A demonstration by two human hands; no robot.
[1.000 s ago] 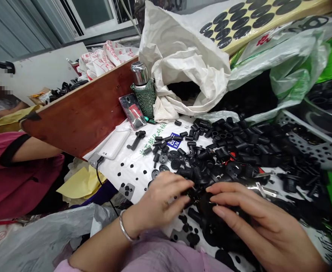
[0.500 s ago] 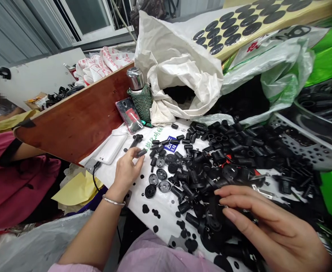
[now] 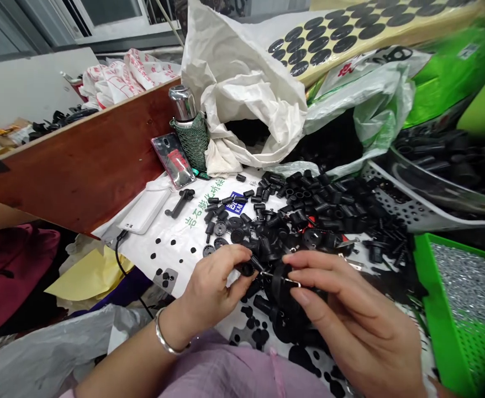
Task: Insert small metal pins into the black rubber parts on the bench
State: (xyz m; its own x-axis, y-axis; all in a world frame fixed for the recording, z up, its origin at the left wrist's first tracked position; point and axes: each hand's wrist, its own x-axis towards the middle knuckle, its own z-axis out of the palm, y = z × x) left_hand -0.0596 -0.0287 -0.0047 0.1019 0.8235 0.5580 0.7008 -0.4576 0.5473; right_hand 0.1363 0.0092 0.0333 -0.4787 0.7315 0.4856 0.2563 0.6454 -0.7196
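My left hand (image 3: 213, 290), with a silver bangle on the wrist, pinches a small black tube-like part (image 3: 246, 268) between thumb and forefinger. Facing it, my right hand (image 3: 362, 318) grips a black round plastic part (image 3: 280, 287) with a thin metal piece sticking out of it. The two parts nearly meet over the pile, and whether they touch I cannot tell. Under and behind them lies a heap of black plastic pieces (image 3: 337, 210), mostly short tubes. Grey and black discs (image 3: 220, 228) lie left of the heap.
A crank-shaped black piece (image 3: 180, 203), a white power bank (image 3: 145, 207), a phone (image 3: 174, 160) and a flask (image 3: 183, 105) stand or lie at left. Behind is an open white sack (image 3: 242, 72). A green tray (image 3: 443, 326) of small metal pieces sits at right.
My left hand has come from the table's left side to beside my right hand, bringing its black part along. The view has turned right, showing more of the green tray.
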